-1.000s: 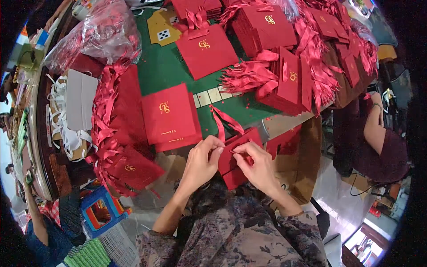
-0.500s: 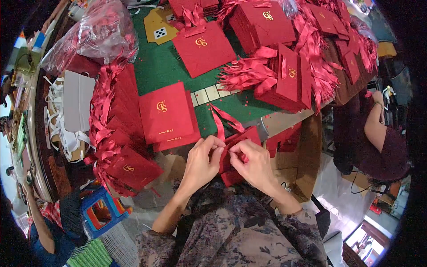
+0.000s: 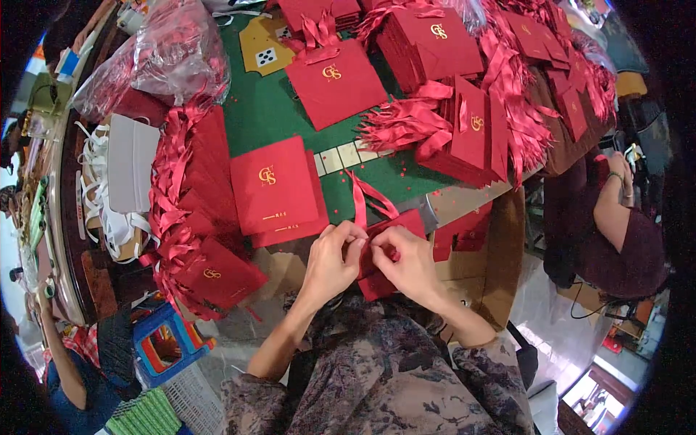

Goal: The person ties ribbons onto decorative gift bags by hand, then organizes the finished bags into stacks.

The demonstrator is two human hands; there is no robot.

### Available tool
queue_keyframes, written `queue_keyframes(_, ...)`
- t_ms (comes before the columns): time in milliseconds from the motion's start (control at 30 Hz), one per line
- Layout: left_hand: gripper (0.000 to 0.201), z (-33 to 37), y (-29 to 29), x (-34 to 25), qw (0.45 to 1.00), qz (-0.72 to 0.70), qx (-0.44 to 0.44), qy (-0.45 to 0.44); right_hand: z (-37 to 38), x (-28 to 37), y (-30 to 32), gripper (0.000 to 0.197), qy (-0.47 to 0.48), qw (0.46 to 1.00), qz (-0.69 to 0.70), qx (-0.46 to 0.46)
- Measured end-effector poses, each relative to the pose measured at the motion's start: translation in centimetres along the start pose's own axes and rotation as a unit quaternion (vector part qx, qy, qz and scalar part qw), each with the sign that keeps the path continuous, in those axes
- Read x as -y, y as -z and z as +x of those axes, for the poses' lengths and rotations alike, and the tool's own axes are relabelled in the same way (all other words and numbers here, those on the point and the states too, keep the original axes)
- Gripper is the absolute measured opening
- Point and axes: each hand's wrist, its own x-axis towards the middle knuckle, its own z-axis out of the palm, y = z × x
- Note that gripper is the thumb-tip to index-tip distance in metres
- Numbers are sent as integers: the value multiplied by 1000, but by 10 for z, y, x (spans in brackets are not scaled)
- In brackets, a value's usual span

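Table [image 3: 254,101] first, green-topped and loaded with red bag stacks [image 3: 442,54] toward the far side; then, down at the near edge, the red bag [image 3: 380,286] in play, tilted between two bare hands. Left hand [image 3: 328,262] pinching, thumb to forefinger; right hand [image 3: 412,267] pinching just beside, knuckles bent. Clearly grasping the bag from both sides; panel or ribbon inside those pinches, too small to tell. Delicate stuff, this: best done, judging from here, with the left pinch as anchor and small, even pulls from the right, never hard enough to crease the panel. Watch the ribbon loop [image 3: 359,204] too, two strands, better flat than twisted. And the placement: bag directly below and between the pinches, lower part jutting toward the body, loop reaching away beyond them over the green. Smallest of all, a red bit [image 3: 394,254] tucked under the right hand's curled fingers, mostly hidden.
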Motion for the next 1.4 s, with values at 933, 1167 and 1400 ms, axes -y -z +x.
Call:
queue_keyframes(933, 20, -17, -11, -11, 992, 25, -86, -92, 6, 20, 36, 12, 61, 992, -84, -68)
queue_keyframes(1167, 21, -20, -17, -4, 967, 95, -85, -219, 44, -9, 54, 18, 68, 969, -64, 230)
queue_keyframes(1400, 21, -15, -15, -3, 964, 99, -89, -232, 62, -22, 50, 23, 1, 958, -58, 281)
